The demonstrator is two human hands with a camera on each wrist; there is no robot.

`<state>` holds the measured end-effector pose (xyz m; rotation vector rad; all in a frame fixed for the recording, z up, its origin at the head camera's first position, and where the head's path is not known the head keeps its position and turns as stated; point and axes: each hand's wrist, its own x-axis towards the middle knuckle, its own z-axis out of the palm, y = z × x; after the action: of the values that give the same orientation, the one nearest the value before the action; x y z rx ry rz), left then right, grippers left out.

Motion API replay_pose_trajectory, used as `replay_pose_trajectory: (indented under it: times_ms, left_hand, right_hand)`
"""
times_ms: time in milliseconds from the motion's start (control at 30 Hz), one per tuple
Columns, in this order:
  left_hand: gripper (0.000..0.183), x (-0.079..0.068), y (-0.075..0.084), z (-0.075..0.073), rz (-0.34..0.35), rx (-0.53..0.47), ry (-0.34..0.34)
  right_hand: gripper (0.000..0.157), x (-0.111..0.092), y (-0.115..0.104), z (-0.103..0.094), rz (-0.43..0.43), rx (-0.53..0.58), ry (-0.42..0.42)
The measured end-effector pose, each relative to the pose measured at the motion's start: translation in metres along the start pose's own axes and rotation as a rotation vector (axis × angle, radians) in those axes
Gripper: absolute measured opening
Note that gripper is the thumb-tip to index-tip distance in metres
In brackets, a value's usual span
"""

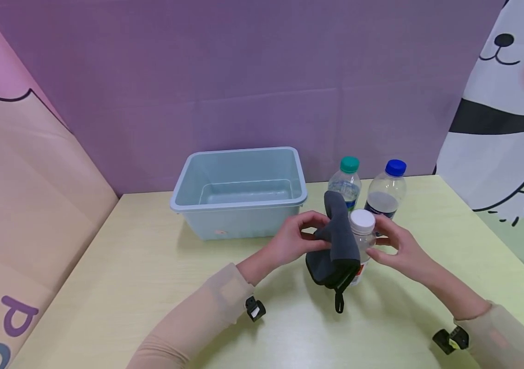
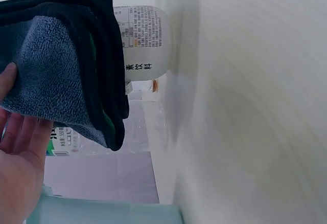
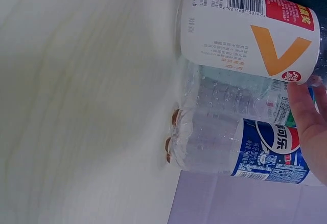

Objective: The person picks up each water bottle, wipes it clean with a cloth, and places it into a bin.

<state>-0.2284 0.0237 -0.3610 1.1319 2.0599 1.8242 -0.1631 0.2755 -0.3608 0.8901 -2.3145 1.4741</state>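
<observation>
My left hand grips a folded dark grey towel with black edging and a hanging loop, thumb on one side and fingers beneath. The towel lies against the left side of a clear bottle with a white cap. From the right, my right hand holds this bottle, thumb at the front and fingers behind. Its white label with an orange V shows in the right wrist view. The bottle is upright, low over the tabletop; the towel hides part of it in the head view.
Behind stand a green-capped bottle and a blue-capped cola bottle, close together. To their left sits a light blue plastic bin. A purple curtain backs the pale wooden table, with printed cloths at both sides.
</observation>
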Motion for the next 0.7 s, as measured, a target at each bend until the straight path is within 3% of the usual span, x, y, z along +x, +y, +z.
replay_pose_trajectory:
  times_ms: [200,400,567,700]
  left_hand:
    - [0.026,-0.001,-0.002,0.0,-0.009,0.053,0.0]
    - [0.019,-0.005,-0.013,0.002,-0.063,0.115,-0.038]
    - [0.017,-0.01,-0.021,0.003,-0.089,0.121,-0.05]
    - [0.016,-0.012,-0.018,0.003,-0.075,0.121,-0.04]
  right_hand:
    - [0.065,0.0,0.001,-0.001,0.005,0.006,-0.011]
    - [0.068,0.0,0.0,-0.002,0.009,0.005,-0.013]
    - [0.068,0.0,-0.001,-0.001,0.007,0.006,-0.014]
    - [0.065,0.001,-0.001,0.0,0.013,0.013,-0.023]
